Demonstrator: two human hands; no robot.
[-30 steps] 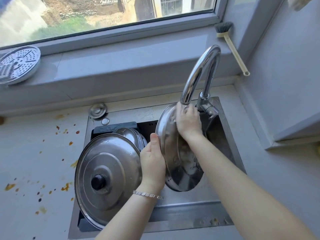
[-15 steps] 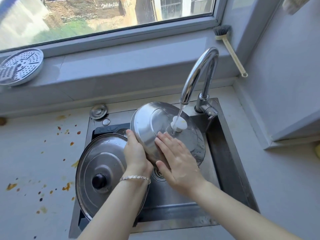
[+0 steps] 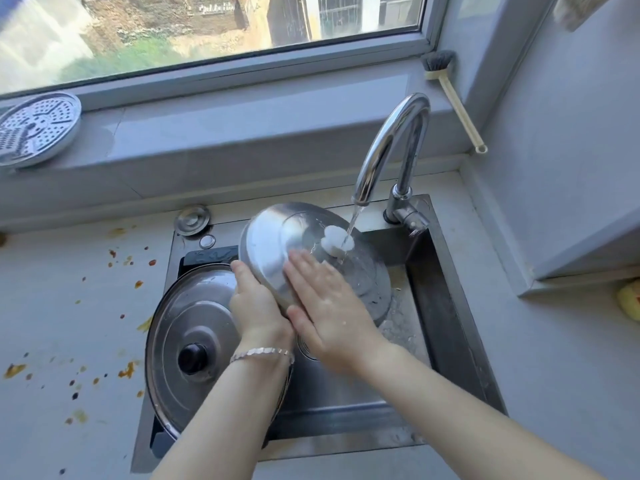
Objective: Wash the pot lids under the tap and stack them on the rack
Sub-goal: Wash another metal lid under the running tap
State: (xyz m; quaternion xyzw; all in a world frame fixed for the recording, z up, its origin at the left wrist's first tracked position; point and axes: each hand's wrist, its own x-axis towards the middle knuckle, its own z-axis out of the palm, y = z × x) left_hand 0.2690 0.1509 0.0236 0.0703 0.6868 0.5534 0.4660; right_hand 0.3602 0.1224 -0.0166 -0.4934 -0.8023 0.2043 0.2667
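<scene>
place: home kitchen | evidence: steel sink, tap, dish brush, food-splattered counter

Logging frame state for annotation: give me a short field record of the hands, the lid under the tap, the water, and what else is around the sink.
washed item: steel lid with white knob, tilted over the sink
left hand: grips the lid's near-left rim
right hand: flat, fingers straight, on the lid's top
tap: running; stream lands on the knob
waiting: large lid, black knob, in the sink's left part
sill: perforated plate on the left, brush on the right
</scene>
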